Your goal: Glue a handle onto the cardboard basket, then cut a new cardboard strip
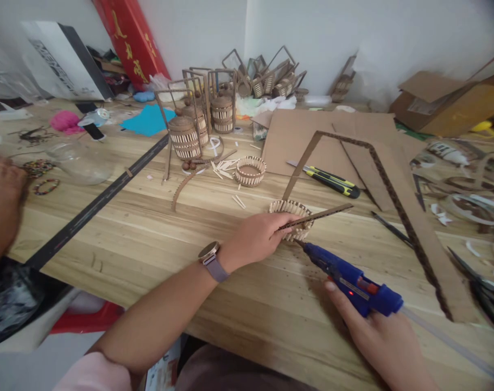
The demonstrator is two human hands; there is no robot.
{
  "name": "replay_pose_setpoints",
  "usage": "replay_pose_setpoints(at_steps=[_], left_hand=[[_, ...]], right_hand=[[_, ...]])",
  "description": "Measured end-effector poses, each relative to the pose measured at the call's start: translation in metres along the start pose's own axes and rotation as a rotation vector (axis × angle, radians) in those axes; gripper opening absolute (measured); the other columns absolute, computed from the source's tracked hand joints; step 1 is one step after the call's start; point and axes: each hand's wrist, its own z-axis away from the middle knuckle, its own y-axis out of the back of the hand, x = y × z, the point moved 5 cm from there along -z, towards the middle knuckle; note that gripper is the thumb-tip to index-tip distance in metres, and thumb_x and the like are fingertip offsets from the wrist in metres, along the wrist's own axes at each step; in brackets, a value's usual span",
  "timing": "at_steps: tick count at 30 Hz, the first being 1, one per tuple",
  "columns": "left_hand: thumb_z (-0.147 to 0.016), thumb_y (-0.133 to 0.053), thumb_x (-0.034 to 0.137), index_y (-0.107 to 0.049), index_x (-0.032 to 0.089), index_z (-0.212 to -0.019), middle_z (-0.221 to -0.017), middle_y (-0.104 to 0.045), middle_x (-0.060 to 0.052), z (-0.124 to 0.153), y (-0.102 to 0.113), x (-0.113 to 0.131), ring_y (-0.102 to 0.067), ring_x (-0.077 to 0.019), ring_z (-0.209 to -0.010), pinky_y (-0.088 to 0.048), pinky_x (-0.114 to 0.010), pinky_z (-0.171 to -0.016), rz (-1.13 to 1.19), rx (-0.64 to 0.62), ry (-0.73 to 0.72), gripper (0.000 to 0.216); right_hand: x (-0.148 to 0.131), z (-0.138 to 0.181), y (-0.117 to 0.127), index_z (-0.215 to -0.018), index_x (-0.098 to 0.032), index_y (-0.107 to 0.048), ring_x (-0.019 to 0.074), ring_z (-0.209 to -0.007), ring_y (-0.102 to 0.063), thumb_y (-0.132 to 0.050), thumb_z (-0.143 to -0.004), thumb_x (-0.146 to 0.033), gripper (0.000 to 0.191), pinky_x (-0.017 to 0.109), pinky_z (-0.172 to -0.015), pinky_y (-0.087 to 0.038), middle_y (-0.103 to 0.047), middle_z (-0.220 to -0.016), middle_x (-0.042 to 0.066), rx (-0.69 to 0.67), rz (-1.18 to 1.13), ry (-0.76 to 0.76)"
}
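Observation:
My left hand, with a watch on the wrist, is closed on the end of a bent cardboard strip frame and rests against a small round basket of wooden sticks on the wooden table. My right hand grips a blue hot glue gun. Its nozzle points at the spot where the strip meets the basket, just beside my left fingers.
Another stick basket and finished lantern-like baskets stand further back. A yellow-black utility knife lies on cardboard sheets. Scissors lie at the right. Another person's hand is at the left edge, blurred.

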Motion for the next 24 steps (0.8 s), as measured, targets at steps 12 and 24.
replay_pose_setpoints(at_steps=[12, 24], left_hand=[[-0.100, -0.051, 0.019, -0.064, 0.019, -0.125, -0.116, -0.074, -0.006, -0.001, 0.000, -0.001, -0.069, -0.0217, -0.105, -0.052, -0.031, -0.090, 0.027, 0.017, -0.001, 0.028], [-0.100, -0.051, 0.019, -0.064, 0.020, -0.124, -0.116, -0.074, -0.006, 0.000, 0.000, 0.000, -0.069, -0.0216, -0.105, -0.051, -0.031, -0.091, 0.023, 0.015, 0.012, 0.028]], right_hand=[[-0.025, 0.003, 0.013, -0.074, -0.028, -0.071, 0.0347, -0.075, -0.074, -0.054, -0.071, -0.070, 0.046, 0.039, -0.055, -0.058, -0.075, -0.070, 0.007, 0.060, -0.070, 0.048], [-0.036, 0.003, 0.023, -0.058, -0.031, -0.064, 0.0335, -0.061, -0.073, -0.054, -0.070, -0.066, 0.038, 0.036, -0.042, -0.051, -0.068, -0.053, 0.004, 0.103, -0.079, 0.064]])
